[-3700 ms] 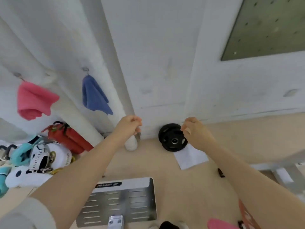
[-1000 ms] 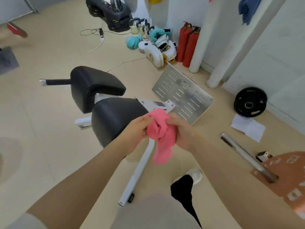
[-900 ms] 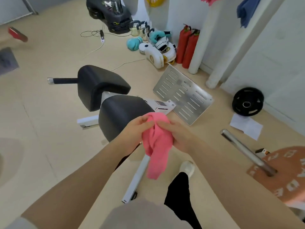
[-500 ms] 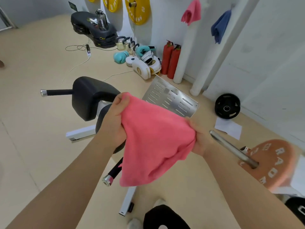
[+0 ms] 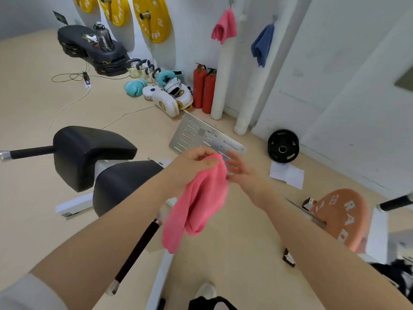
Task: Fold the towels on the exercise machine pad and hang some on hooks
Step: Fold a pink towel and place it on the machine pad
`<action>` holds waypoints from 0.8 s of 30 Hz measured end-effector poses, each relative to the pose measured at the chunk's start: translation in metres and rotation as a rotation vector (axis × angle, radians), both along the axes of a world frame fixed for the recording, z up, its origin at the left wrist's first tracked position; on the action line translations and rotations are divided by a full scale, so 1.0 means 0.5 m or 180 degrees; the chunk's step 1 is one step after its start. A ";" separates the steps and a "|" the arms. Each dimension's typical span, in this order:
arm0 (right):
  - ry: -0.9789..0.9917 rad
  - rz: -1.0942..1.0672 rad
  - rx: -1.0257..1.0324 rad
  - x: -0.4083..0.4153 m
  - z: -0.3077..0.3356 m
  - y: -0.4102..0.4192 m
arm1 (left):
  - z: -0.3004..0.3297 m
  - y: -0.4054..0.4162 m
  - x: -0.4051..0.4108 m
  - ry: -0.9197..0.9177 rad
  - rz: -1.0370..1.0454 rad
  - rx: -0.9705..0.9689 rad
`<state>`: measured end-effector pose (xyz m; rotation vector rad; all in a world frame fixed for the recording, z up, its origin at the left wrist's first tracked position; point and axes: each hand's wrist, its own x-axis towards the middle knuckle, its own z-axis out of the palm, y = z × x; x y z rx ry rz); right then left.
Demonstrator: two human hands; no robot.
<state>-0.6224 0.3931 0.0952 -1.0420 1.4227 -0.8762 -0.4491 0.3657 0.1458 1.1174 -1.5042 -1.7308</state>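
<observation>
A pink towel hangs bunched from my left hand, which pinches its top corner in mid-air. My right hand is just right of the towel with fingers spread, touching or nearly touching its edge. Two black pads of the exercise machine sit below and left of my hands. On the far wall a second pink towel and a blue towel each hang from a hook.
A slotted metal footplate lies beyond my hands. A black weight plate and white paper are on the floor at right, an orange plate on a bar nearer. Fire extinguishers and boxing gloves line the wall.
The towel was stretched wide between both hands half a second ago. Now my right hand has let go and the towel hangs gathered from my left hand alone.
</observation>
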 end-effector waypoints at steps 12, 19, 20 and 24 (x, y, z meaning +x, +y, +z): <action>0.0001 -0.0560 -0.1175 0.085 0.111 -0.054 | -0.024 -0.061 0.029 -0.0667 -0.0065 -0.0876; -0.1894 -0.1987 -0.0712 0.125 0.150 -0.100 | -0.094 -0.095 0.096 -0.1174 -0.0575 -0.0483; -0.1978 -0.2167 -0.0671 0.131 0.155 -0.104 | -0.109 -0.108 0.109 -0.1319 -0.0619 -0.0519; -0.2416 -0.2644 -0.0590 0.153 0.168 -0.109 | -0.160 -0.164 0.169 -0.1779 -0.0371 -0.0335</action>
